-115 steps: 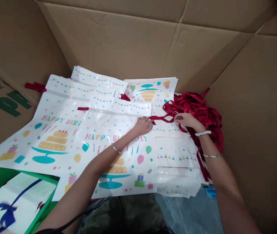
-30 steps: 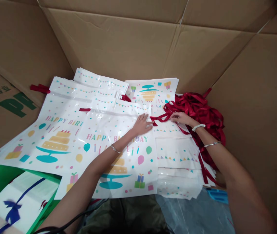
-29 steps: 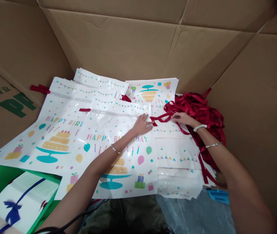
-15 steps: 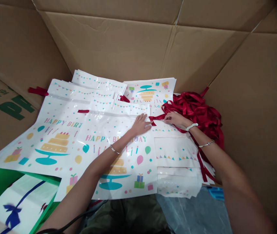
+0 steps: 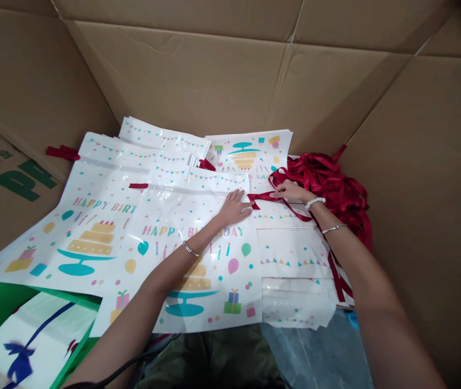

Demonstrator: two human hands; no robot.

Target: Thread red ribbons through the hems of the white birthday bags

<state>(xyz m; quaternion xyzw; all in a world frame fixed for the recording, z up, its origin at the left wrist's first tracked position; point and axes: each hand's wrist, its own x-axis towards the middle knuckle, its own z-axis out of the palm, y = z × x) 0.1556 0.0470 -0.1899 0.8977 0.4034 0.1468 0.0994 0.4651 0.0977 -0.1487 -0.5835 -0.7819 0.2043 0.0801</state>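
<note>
White HAPPY BIRTHDAY sheets lie in overlapping stacks, printed with a cake, balloons and gifts. My left hand rests flat on the front one by its right edge, fingers stretched out. At those fingertips lies the end of a red ribbon; whether they press on it I cannot tell. My right hand is closed in a pinch on this ribbon, just right of the sheet's edge. Behind that wrist sits a tangled heap of red ribbons. A short red ribbon end pokes out at the front sheet's left side.
Tall cardboard walls enclose the back and both sides. At lower left, a green bag lies near a white piece with a dark blue bow. Another red ribbon end sticks out toward the left wall.
My right hand has shifted slightly up, its wrist and forearm swinging left. My left hand has stayed in place on the sheet.
</note>
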